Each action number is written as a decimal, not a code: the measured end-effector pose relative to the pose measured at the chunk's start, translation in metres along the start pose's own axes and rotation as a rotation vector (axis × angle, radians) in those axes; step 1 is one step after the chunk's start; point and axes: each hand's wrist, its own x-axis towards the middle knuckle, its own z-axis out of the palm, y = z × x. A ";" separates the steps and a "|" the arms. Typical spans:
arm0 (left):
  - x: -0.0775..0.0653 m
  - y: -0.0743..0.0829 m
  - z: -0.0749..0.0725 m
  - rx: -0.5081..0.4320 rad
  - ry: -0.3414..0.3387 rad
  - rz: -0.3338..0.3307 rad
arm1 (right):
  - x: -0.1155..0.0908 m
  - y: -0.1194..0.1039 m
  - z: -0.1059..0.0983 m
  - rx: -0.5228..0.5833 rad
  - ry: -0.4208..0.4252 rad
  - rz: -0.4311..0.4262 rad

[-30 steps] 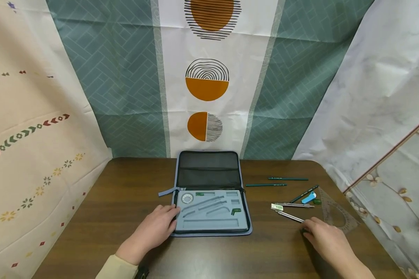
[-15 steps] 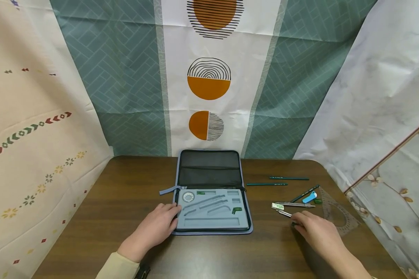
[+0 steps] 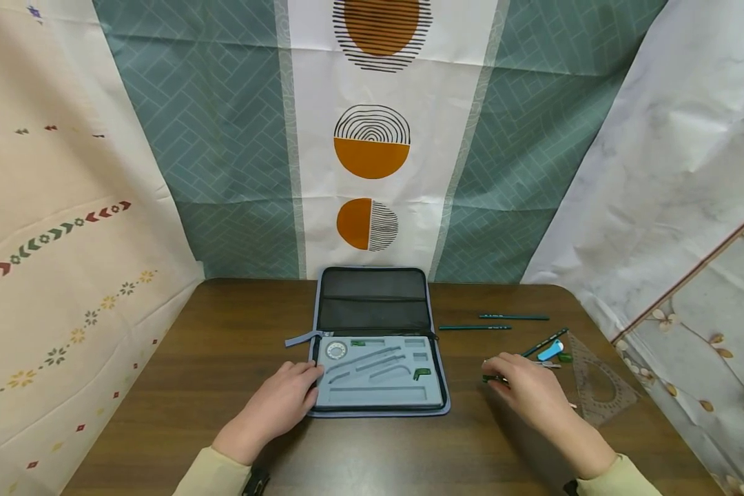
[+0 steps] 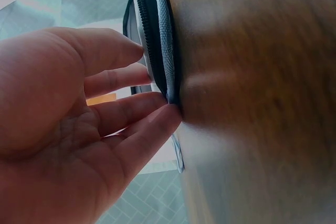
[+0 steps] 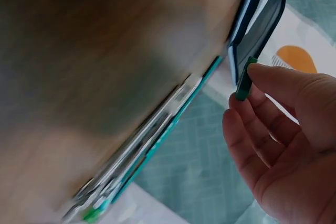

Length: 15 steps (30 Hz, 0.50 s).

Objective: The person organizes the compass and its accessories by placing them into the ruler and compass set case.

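An unzipped drawing-set case lies spread on the table, its grey-blue moulded tray facing up. My left hand rests at the case's left edge; in the left wrist view its fingertips touch the zippered rim. Slots in the tray hold a white disc, a green piece and a green angular piece. To the right of the case, my right hand pinches a small green block between thumb and fingers, over the metal compasses, which it mostly hides in the head view.
Two dark green pencils lie behind the right hand. Beside it are another pencil, a blue item, a green item and a clear set square. Patterned cloth hangs behind the table.
My right hand has moved left from the lower metal compass to beside the case and now holds the small green block up. My left hand stays at the case edge.
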 end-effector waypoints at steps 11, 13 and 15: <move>0.001 -0.001 0.002 0.004 0.009 0.013 | 0.028 -0.017 0.007 0.118 -0.051 -0.019; 0.001 -0.001 0.002 0.003 0.011 0.010 | 0.032 -0.018 0.009 0.140 -0.057 -0.035; 0.001 -0.001 0.002 0.005 0.010 0.005 | 0.036 -0.019 0.010 0.160 -0.062 -0.048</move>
